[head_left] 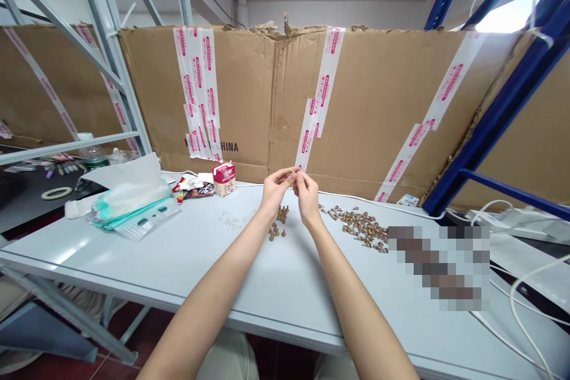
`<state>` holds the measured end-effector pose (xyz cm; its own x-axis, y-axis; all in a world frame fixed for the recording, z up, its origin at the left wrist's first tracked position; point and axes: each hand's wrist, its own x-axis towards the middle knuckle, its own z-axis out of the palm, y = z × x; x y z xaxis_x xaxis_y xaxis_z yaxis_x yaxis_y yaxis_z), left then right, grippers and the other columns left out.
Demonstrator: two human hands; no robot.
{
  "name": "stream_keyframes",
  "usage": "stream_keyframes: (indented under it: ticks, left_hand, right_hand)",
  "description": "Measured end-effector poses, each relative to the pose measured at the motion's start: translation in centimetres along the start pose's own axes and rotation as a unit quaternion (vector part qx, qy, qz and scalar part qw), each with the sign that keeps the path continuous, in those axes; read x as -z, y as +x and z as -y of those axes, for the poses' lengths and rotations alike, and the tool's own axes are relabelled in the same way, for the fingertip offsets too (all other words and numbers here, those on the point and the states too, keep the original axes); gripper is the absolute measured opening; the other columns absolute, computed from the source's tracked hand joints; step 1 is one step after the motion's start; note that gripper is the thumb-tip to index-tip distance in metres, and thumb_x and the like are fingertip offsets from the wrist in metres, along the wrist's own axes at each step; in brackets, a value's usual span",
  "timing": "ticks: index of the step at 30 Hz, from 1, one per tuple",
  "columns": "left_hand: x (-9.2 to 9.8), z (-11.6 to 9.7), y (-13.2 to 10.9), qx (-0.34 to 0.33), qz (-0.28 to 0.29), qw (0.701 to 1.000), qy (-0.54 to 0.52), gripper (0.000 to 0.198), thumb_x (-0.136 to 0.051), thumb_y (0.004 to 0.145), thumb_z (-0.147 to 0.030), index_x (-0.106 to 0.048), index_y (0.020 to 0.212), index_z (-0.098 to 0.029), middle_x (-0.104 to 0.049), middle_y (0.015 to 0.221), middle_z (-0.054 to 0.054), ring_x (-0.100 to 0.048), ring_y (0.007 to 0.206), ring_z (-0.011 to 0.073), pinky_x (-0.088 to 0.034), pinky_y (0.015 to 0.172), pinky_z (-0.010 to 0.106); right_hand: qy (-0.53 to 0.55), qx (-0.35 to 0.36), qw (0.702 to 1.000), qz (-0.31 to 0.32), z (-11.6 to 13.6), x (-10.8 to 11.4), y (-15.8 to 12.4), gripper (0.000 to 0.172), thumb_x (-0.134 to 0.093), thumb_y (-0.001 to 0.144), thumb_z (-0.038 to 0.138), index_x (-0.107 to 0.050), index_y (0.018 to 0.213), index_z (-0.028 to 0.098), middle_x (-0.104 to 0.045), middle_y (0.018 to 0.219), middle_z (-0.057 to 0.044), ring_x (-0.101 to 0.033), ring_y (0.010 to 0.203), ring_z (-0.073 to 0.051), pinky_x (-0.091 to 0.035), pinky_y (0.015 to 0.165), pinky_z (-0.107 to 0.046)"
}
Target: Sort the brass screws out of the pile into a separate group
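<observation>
My left hand point(278, 187) and my right hand point(307, 195) meet above the table, fingertips pinched together. Whatever small thing they hold between them is too small to make out. Below and between my wrists stands a small cluster of brass-coloured screw-like parts point(275, 233), some upright. A larger loose pile of similar brass-coloured parts point(363, 228) lies to the right of my right hand. Several small clear ring-like pieces point(233, 222) are scattered left of my left forearm.
On the grey-white table point(178, 273), plastic packaging point(133, 202) lies at left and a red-and-white carton point(223, 179) stands at the back. A cardboard wall point(249, 95) closes off the far edge. White cables point(512, 297) run at right, beside a blurred-out patch.
</observation>
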<state>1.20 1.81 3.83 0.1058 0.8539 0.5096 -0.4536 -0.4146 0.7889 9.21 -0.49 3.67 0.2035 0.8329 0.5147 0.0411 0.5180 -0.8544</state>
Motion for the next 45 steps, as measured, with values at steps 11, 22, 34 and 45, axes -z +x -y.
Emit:
stream_keyframes:
  ticks: [11,22,34,45]
  left_hand:
    - [0.3,0.7,0.0,-0.004,-0.008,1.000,-0.018,0.024,-0.069,0.064,-0.033,-0.070,0.078,-0.014,-0.067,0.088,0.007,-0.058,0.081,0.0149,-0.043,0.074,0.025]
    - [0.1,0.5,-0.2,0.030,-0.054,0.998,-0.017,0.024,-0.071,0.060,-0.033,-0.068,0.073,-0.013,-0.067,0.076,0.005,-0.058,0.072,0.0135,-0.043,0.074,0.027]
    - [0.6,1.4,0.2,0.062,0.035,0.996,-0.057,0.032,-0.069,0.064,-0.034,-0.068,0.091,-0.018,-0.067,0.098,0.007,-0.059,0.090,0.0165,-0.039,0.086,0.029]
    - [0.5,1.1,0.0,0.003,-0.009,1.000,0.023,0.025,-0.067,0.066,-0.033,-0.069,0.082,-0.014,-0.068,0.088,0.008,-0.060,0.080,0.0164,-0.044,0.077,0.029]
  right_hand:
    - [0.021,0.024,0.999,-0.030,-0.9,-0.3,0.1,0.038,-0.041,0.079,0.053,-0.049,0.071,0.017,-0.028,0.054,0.004,-0.024,0.048,-0.008,-0.020,0.042,-0.022]
    - [0.047,0.006,0.999,-0.005,-1.0,-0.3,0.2,0.040,-0.046,0.076,0.054,-0.041,0.061,0.017,-0.025,0.053,0.005,-0.022,0.047,-0.007,-0.018,0.042,-0.022]
    - [0.113,-0.053,0.992,0.001,-0.8,-0.2,0.4,0.045,-0.046,0.074,0.057,-0.028,0.057,0.020,-0.018,0.050,0.007,-0.013,0.043,-0.005,-0.011,0.040,-0.021]
    - [0.081,-0.025,0.996,-0.012,-1.3,-0.3,0.3,0.043,-0.042,0.078,0.056,-0.033,0.058,0.019,-0.020,0.048,0.007,-0.017,0.044,-0.006,-0.013,0.041,-0.022]
